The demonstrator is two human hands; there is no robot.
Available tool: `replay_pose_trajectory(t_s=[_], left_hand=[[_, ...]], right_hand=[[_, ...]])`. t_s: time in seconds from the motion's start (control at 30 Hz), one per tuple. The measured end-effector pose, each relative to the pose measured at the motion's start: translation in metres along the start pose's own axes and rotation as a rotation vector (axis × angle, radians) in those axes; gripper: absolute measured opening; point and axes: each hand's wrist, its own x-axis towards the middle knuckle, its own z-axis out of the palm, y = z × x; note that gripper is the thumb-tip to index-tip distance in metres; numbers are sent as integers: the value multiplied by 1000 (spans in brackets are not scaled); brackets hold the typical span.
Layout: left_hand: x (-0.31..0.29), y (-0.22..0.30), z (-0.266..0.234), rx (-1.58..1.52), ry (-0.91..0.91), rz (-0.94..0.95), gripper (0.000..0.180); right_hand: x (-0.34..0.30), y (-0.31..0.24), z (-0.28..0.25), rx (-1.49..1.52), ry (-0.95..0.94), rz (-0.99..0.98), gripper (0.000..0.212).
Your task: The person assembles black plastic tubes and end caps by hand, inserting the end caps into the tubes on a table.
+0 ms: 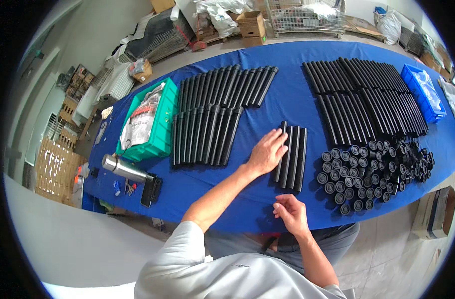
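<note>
My left hand lies with its fingers stretched out on the leftmost of several black tubes, which stand side by side in a small row on the blue cloth. Close to the table's near edge, my right hand is loosely curled, its thumb apart from the fingers, and nothing shows in it. To the right of the row lies a spread of round black end caps. Plain black tubes fill two rows at the far right. On the left are black tubes with collared ends, also in two rows.
A green crate with printed sheeting inside stands at the left. Nearer lie a steel flask and a black case. A blue bin with clear plastic sits at the right edge. A cardboard box rests on the floor.
</note>
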Motion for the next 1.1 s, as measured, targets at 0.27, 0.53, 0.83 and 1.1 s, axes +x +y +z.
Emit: replay_pose_trajectory(t_s=[0.27,0.53,0.83,1.1], left_hand=[[-31,-8,2,-298,125,-353,51],[-39,-29,3,-182,197,-295,55],[-46,-22,2,-174,176,-341,51],[-42,-19,1,-177,182,-321,48]], right_hand=[[-8,2,3,-92,99,-42,15],[-34,-28,-9,-965,289,-572,14],[-69,-89,-97,-1324,669,-472,28],[-92,-85,-139,-1400,734,-260,29]])
